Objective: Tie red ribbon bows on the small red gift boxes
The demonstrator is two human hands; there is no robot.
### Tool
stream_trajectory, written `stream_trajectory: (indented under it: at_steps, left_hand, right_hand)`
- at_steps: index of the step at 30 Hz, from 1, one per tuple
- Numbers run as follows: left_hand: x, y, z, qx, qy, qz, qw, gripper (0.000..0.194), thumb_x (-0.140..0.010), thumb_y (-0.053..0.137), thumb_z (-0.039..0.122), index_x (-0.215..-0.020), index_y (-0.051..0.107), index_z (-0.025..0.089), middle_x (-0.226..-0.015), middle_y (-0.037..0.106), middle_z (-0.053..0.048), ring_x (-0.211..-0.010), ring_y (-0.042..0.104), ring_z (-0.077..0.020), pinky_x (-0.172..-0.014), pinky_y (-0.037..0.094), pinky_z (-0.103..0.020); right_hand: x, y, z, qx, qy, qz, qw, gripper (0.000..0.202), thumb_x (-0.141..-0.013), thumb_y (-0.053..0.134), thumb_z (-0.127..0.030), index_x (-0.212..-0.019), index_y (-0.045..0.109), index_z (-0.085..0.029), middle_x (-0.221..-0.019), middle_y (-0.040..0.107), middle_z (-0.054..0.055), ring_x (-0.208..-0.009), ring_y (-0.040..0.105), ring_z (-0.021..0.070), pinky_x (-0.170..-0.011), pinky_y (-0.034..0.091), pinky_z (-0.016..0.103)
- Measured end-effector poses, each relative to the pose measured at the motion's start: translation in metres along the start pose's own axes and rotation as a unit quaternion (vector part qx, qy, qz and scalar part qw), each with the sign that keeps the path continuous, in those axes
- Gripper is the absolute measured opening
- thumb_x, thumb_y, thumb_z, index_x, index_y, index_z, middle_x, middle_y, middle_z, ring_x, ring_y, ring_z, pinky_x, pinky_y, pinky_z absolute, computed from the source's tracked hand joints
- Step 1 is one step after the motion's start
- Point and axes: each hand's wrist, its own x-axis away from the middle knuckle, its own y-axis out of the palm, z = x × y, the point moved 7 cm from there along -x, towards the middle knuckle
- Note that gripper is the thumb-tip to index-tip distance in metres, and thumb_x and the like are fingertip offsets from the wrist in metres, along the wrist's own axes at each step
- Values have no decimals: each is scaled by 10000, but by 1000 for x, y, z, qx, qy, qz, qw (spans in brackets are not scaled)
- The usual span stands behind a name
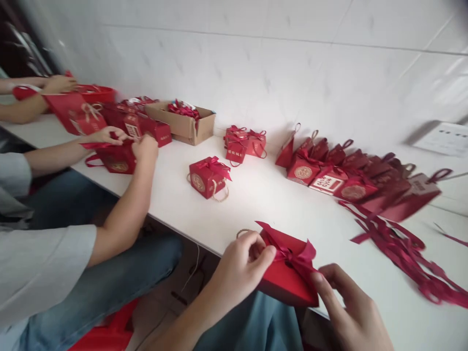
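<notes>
A red gift box [288,280] sits at the table's front edge before me, with a magenta ribbon bow [290,254] across its top. At the bow's left side, the thumb and fingers of my left hand [243,265] pinch the ribbon. My right hand [347,304] pinches the ribbon at the bow's right, thumb and forefinger together close to the box's corner. Part of a cord handle shows behind my left hand. Farther along stands a finished-looking red box [208,179] with a bow and cord handles.
Loose magenta ribbons [405,258] lie at the right. Several red boxes [329,170] line the wall, near a smaller group [243,144]. A cardboard box [192,126] holds ribbons. On my left, a co-worker's hands [144,148] handle another red box [117,158]; another person sits beyond.
</notes>
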Motion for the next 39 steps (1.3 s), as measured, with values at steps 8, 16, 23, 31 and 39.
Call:
stream_trajectory:
  at_steps: [8, 16, 23, 31, 39]
  left_hand:
    - [-3, 0, 0, 55, -17, -1, 998, 284, -834, 504, 392, -655, 414, 189, -679, 400, 34, -574, 406, -94, -534, 335, -212]
    - [-5, 1, -11, 66, -36, -7, 997, 314, -839, 504, 408, -637, 401, 190, -692, 371, 31, -558, 332, -91, -509, 285, -224]
    - [-8, 0, -10, 80, -27, -16, 996, 297, -844, 514, 387, -647, 414, 188, -726, 370, 24, -611, 342, -100, -549, 299, -225]
    - [-15, 4, -19, 75, -51, -90, 992, 345, -854, 482, 416, -631, 339, 195, -656, 288, 35, -570, 272, -101, -522, 274, -232]
    - [-12, 3, -19, 18, -9, -62, 998, 320, -888, 435, 403, -656, 351, 199, -685, 310, 41, -572, 300, -100, -546, 301, -228]
  right_hand:
    - [-11, 15, 4, -162, 36, -54, 985, 415, -841, 505, -522, -592, 421, -201, -548, 411, -32, -519, 373, 113, -472, 323, 219]
    - [-5, 12, 5, -158, 57, -106, 980, 481, -832, 504, -564, -550, 360, -202, -533, 311, -49, -502, 269, 94, -453, 244, 232]
    - [-1, 22, 9, -277, 75, -147, 946, 445, -863, 502, -509, -574, 382, -192, -586, 353, -38, -549, 298, 103, -512, 265, 240]
    - [-10, 38, 27, -485, 118, -168, 850, 418, -800, 612, -458, -552, 410, -190, -598, 368, -40, -522, 320, 98, -531, 318, 246]
    - [-9, 49, 33, -555, 131, -157, 806, 431, -752, 642, -455, -525, 376, -202, -510, 288, -62, -478, 288, 99, -498, 315, 243]
